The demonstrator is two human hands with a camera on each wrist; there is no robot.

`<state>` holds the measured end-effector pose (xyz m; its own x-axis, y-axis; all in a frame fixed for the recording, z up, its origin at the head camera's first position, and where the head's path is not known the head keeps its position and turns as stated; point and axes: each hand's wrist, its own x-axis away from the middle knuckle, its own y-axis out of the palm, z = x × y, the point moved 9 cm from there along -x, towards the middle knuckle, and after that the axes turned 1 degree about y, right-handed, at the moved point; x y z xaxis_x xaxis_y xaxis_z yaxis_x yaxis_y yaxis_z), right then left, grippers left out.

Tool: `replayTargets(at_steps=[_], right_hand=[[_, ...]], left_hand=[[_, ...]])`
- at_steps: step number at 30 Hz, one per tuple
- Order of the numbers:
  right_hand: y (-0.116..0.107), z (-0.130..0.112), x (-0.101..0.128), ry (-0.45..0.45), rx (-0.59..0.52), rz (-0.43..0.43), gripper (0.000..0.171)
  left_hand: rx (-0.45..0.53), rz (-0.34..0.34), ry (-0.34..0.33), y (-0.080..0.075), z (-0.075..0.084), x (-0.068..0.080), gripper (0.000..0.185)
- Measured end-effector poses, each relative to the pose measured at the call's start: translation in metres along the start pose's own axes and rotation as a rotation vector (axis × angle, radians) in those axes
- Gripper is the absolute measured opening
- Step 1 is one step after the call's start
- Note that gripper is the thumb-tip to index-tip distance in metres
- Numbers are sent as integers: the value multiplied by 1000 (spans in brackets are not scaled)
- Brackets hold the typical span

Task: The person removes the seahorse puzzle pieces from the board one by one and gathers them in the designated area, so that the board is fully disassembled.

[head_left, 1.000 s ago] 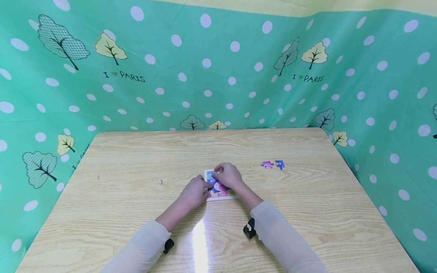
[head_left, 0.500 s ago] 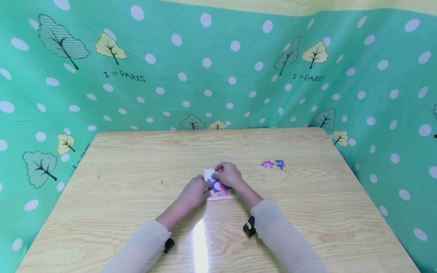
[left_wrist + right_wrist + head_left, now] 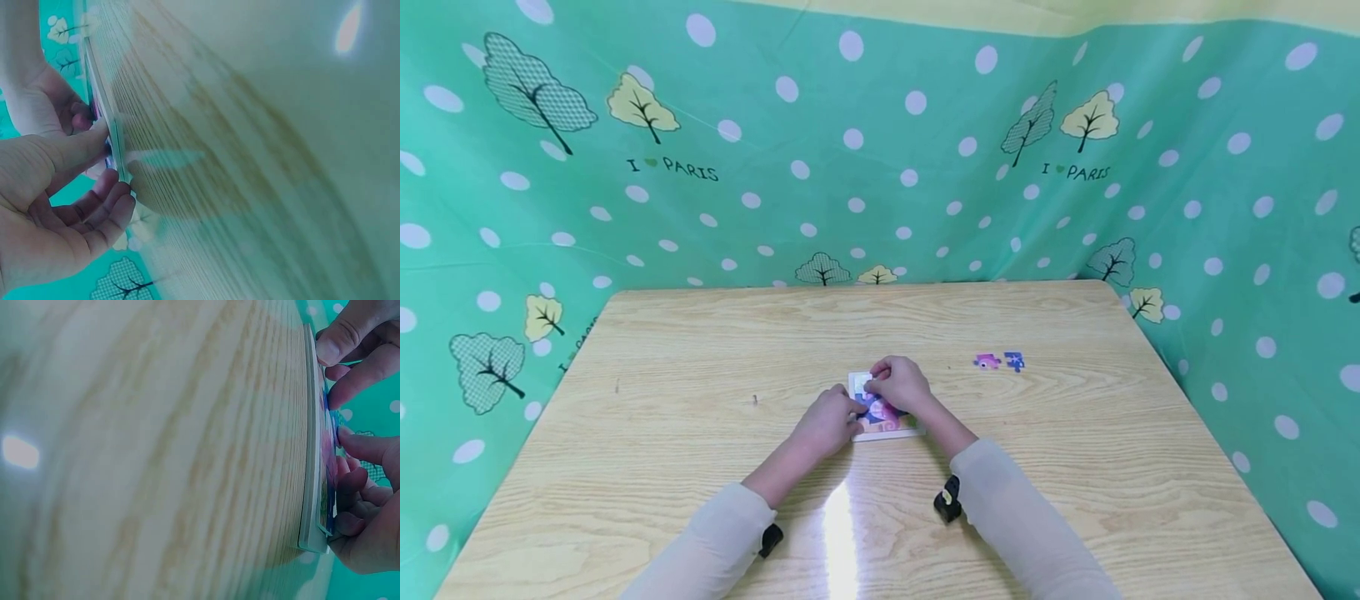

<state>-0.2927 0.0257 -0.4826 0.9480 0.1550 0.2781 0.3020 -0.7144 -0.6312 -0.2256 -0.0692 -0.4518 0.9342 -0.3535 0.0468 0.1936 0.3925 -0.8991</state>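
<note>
A small jigsaw puzzle in a white frame (image 3: 887, 436) lies on the table, showing a pink and blue picture. My left hand (image 3: 829, 422) holds the frame's left side, its index finger reaching over the picture. In the left wrist view, the other fingers (image 3: 115, 212) curl at the frame's edge. Over the upper part of the puzzle, my right hand (image 3: 902, 385) pinches a blue puzzle piece (image 3: 335, 425), which sits tilted at the picture's surface in the right wrist view. The right hand covers much of the puzzle's upper right.
Two loose pieces, a pink one (image 3: 988, 362) and a blue one with a star (image 3: 1015, 361), lie to the right behind the puzzle. The wooden table (image 3: 700, 342) meets a green dotted curtain (image 3: 880, 208) at its back and sides.
The upper left of the puzzle has turned from blue to pale white beside the right fingertips. Both hands stay in nearly the same place.
</note>
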Motion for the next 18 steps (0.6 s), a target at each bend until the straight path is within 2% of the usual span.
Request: replayTargets(at_steps=[18], right_hand=[[3,3,-1,7,-82,-21,27]], left_hand=[[-20,9,10,-1,1,1,27]])
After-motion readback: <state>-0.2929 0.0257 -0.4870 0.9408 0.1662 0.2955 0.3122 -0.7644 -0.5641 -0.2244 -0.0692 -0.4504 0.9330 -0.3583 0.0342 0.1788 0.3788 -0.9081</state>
